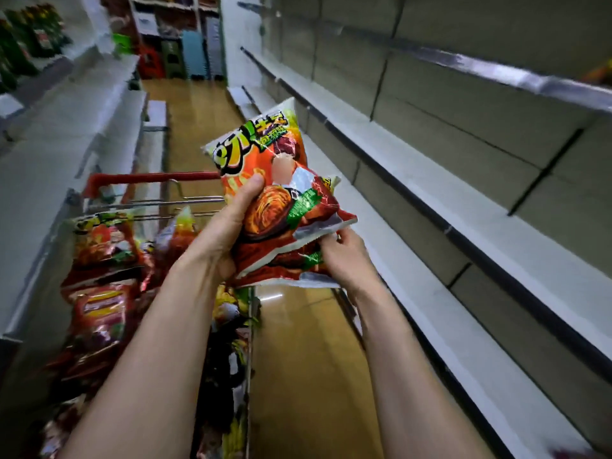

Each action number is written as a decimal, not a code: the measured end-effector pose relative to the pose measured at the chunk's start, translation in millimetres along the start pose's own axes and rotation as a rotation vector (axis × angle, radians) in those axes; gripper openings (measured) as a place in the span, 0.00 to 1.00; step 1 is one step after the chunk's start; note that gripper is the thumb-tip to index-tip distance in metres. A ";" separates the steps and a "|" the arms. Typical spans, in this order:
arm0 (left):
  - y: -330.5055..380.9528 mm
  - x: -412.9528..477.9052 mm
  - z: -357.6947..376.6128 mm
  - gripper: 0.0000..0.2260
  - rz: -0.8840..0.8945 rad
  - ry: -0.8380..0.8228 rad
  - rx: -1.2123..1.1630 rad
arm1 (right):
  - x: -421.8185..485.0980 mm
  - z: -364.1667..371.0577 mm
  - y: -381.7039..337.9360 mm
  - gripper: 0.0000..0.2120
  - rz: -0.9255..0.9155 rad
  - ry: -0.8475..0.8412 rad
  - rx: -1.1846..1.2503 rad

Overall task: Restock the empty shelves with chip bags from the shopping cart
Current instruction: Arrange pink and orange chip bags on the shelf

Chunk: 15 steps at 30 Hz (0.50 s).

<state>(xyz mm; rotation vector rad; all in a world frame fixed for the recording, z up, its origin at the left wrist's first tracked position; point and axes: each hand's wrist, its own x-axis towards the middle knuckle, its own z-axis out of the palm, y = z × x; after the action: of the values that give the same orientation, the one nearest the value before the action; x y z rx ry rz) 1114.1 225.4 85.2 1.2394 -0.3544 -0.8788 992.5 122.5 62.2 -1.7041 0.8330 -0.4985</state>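
I see both hands holding a small stack of chip bags [281,207] in the air, between the shopping cart [149,177] on the left and the empty shelves [430,207] on the right. The stack touches no shelf. The front bag is orange with yellow and green letters; behind it there are darker red bags, but I cannot count how many, because they overlap.

My left hand [228,226] grips the stack from the left side: the thumb presses on the front, and the other fingers are hidden behind the bags. My right hand [344,256] holds the lower right corner, its fingers curled around the edge; the fingertips are partly covered by the foil.

The cart has a red handle and is full of more chip bags [99,293], very blurred, and its lower part is cut off by my left forearm. The brown floor [308,359] shows under the stack. The far end of the aisle is too blurred to read.
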 end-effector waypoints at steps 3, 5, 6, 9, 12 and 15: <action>-12.8 -7.6 46.0 0.30 -0.020 -0.111 0.043 | -23.4 -41.6 12.8 0.28 0.013 0.150 -0.038; -22.2 -15.1 79.5 0.30 -0.030 -0.189 0.053 | -45.8 -73.0 18.6 0.32 0.034 0.213 -0.040; -27.1 -21.3 97.3 0.29 -0.030 -0.230 0.057 | -60.9 -89.1 19.2 0.31 0.042 0.247 -0.045; -44.7 -44.6 153.1 0.24 -0.052 -0.358 0.055 | -104.2 -138.7 27.5 0.20 0.103 0.359 -0.038; -64.5 -77.0 211.3 0.25 -0.089 -0.482 0.073 | -153.1 -191.7 41.2 0.15 0.120 0.488 0.003; -85.2 -120.6 268.1 0.28 -0.125 -0.603 0.110 | -210.1 -242.1 56.2 0.14 0.130 0.601 0.059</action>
<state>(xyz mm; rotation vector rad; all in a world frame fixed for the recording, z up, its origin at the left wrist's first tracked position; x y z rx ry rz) 825.1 130.6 119.7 1.0834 -0.8203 -1.3533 669.2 113.1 97.6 -1.4438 1.3317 -0.9578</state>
